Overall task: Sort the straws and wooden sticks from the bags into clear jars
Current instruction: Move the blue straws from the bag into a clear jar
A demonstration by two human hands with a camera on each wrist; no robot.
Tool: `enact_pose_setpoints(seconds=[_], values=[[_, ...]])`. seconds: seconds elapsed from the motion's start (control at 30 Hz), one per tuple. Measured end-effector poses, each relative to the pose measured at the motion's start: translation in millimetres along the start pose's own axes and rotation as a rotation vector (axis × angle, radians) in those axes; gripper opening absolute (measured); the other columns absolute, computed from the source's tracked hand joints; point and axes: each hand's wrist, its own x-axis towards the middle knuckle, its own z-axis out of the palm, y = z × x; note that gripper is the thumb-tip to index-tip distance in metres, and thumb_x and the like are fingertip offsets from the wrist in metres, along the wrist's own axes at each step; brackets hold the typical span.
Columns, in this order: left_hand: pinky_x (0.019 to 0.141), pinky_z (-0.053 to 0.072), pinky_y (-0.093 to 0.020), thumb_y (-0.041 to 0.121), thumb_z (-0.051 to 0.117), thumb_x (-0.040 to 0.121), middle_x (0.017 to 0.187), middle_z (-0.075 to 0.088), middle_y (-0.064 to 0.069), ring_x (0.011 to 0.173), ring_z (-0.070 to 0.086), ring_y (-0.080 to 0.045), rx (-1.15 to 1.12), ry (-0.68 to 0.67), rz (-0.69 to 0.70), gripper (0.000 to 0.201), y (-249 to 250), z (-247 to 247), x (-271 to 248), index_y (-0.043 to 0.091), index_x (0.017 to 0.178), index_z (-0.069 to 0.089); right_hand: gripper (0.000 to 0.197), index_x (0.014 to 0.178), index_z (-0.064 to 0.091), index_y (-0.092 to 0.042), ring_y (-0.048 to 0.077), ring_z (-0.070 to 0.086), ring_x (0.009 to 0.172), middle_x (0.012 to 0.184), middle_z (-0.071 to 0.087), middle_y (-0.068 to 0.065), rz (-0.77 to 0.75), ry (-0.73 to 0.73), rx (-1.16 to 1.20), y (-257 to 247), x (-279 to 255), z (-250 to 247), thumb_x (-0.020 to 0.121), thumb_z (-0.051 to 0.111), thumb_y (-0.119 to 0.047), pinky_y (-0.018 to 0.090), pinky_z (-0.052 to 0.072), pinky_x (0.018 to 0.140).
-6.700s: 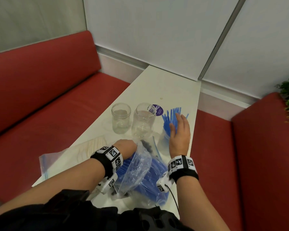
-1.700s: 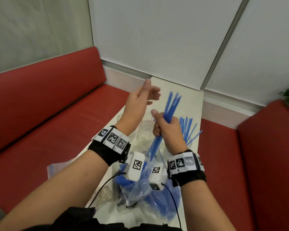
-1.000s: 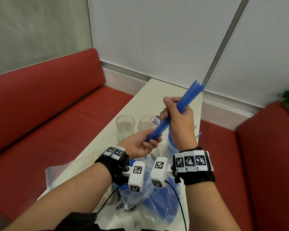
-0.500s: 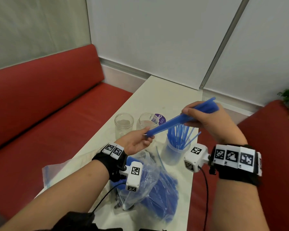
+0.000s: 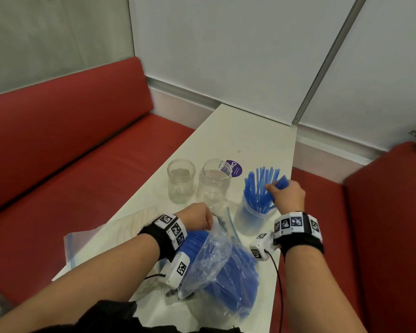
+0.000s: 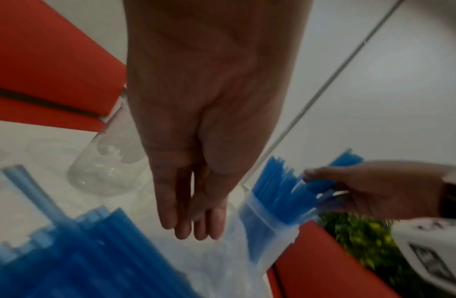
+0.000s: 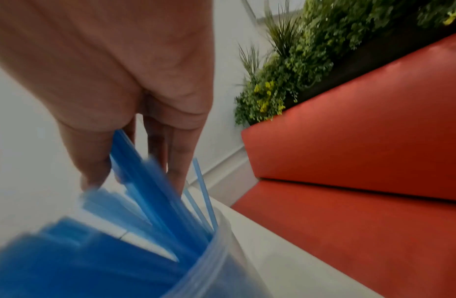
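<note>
Right hand [image 5: 289, 197] grips a bundle of blue straws [image 5: 279, 183], fingers curled round it, lower ends already down in the straw-filled jar [image 5: 249, 221] at the right edge of the tabletop [image 5: 245, 131]. Left hand [image 5: 198, 217] hangs over the mouth of the straw bag [image 5: 216, 258]; in the left wrist view its fingers are straight, close together, holding nothing (whether the tips touch the plastic is hard to tell). The bag lies near the front edge, still heavily loaded with blue straws. Two empty clear jars, left jar [image 5: 180, 180] and middle jar [image 5: 213, 185], stand side by side just left of the straw jar. The bag of wooden sticks [image 5: 120, 227] lies flat under the left forearm, apparently untouched. Risks: the straw jar sits right beside the table edge and is crowded, so pushing the bundle in at a slant could tip it off or bend straws against those already fanned out. Letting go too early could scatter straws over the rim onto the red bench [image 5: 382, 236]. The loose bag may slide when the left hand digs in.
</note>
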Motion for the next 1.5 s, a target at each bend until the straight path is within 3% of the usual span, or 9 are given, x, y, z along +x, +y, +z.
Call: enact_pose_setpoints(seconds=[0.23, 0.43, 0.73, 0.9, 1.03, 1.2, 1.33, 1.43, 1.5], values=[[0.088, 0.051, -0.042, 0.028, 0.066, 0.089, 0.126, 0.055, -0.01, 0.109, 0.056, -0.031, 0.641, -0.103, 0.076, 0.052, -19.6, 35.0, -0.3, 0.01, 0.134, 0.048, 0.042, 0.136, 0.057, -0.021, 0.02, 0.057, 0.121, 0.131, 0.061, 0.006, -0.291, 0.161, 0.182, 4.5, -15.3, 21.2, 0.095, 0.069, -0.024, 0.035, 0.047, 0.101], [0.079, 0.051, -0.041, -0.003, 0.049, 0.093, 0.116, 0.061, -0.015, 0.099, 0.062, -0.033, 0.817, -0.033, 0.121, 0.024, -15.8, 36.7, -5.0, 0.001, 0.114, 0.059, 0.035, 0.129, 0.064, -0.01, 0.028, 0.046, 0.137, 0.139, 0.057, 0.009, -0.41, 0.117, -0.03, 23.8, -26.0, 42.0, 0.108, 0.044, -0.029, 0.042, 0.038, 0.114], [0.076, 0.046, -0.035, 0.0, 0.046, 0.096, 0.117, 0.064, -0.012, 0.103, 0.065, -0.029, 0.928, -0.064, 0.031, 0.027, 3.5, 20.3, -11.5, 0.004, 0.121, 0.055, 0.075, 0.162, 0.014, -0.021, 0.028, -0.007, 0.156, 0.169, 0.01, 0.007, -0.29, -0.063, -0.442, 31.5, -27.7, 48.6, 0.101, 0.022, -0.063, 0.052, -0.005, 0.125], [0.094, 0.045, -0.039, 0.006, 0.044, 0.1, 0.128, 0.059, -0.01, 0.117, 0.058, -0.029, 0.962, -0.15, -0.052, 0.029, 17.3, 8.5, -18.0, 0.004, 0.126, 0.056, 0.054, 0.156, 0.033, -0.016, 0.026, 0.007, 0.156, 0.163, 0.03, 0.008, -0.521, 0.337, -0.076, 13.6, -42.6, 40.6, 0.107, 0.041, -0.038, 0.04, 0.0, 0.127], [0.093, 0.047, -0.036, 0.009, 0.042, 0.101, 0.126, 0.061, -0.013, 0.114, 0.06, -0.03, 0.956, -0.187, -0.054, 0.028, 34.3, -7.6, -27.1, -0.001, 0.122, 0.058, 0.04, 0.135, 0.057, -0.026, -0.007, 0.048, 0.127, 0.132, 0.06, -0.011, -0.654, 0.032, 0.142, -7.5, -63.7, 47.6, 0.097, 0.047, -0.017, 0.028, 0.039, 0.113], [0.097, 0.043, -0.032, 0.017, 0.041, 0.102, 0.134, 0.057, -0.011, 0.124, 0.053, -0.027, 1.07, -0.066, 0.009, 0.035, 62.4, -29.5, -36.2, 0.004, 0.131, 0.056, 0.065, 0.146, 0.049, -0.024, 0.022, 0.055, 0.127, 0.145, 0.055, 0.005, -0.38, -0.841, -0.274, -17.4, -85.1, 77.3, 0.085, 0.072, -0.025, 0.042, 0.043, 0.111], [0.057, 0.039, -0.011, 0.011, 0.042, 0.1, 0.134, 0.057, -0.012, 0.124, 0.053, -0.024, 1.113, 0.057, 0.115, 0.035, 84.9, -43.5, -42.6, 0.001, 0.13, 0.056, 0.011, 0.099, 0.071, -0.011, 0.019, 0.066, 0.091, 0.093, 0.072, 0.0, -0.404, -0.716, -0.282, -12.5, -95.3, 100.7, 0.093, 0.067, -0.02, 0.036, 0.051, 0.088], [0.055, 0.034, -0.023, 0.019, 0.059, 0.093, 0.089, 0.062, 0.003, 0.07, 0.058, -0.017, 1.164, 0.125, 0.204, 0.009, 115.0, -56.5, -54.9, 0.016, 0.085, 0.061, 0.018, 0.073, 0.065, -0.018, -0.005, 0.056, 0.059, 0.055, 0.06, -0.019, -0.353, -0.606, 0.052, -9.0, -102.5, 102.1, 0.091, 0.064, -0.024, 0.02, 0.041, 0.069], [0.048, 0.03, -0.026, 0.043, 0.061, 0.09, 0.066, 0.054, 0.007, 0.053, 0.047, -0.012, 1.03, 0.268, 0.292, 0.039, 129.6, -73.7, -63.0, 0.019, 0.063, 0.049, 0.02, 0.07, 0.065, -0.026, -0.005, 0.054, 0.051, 0.052, 0.062, -0.015, -0.329, -0.577, 0.313, -12.7, -107.8, 98.4, 0.08, 0.067, -0.042, 0.013, 0.04, 0.06]])
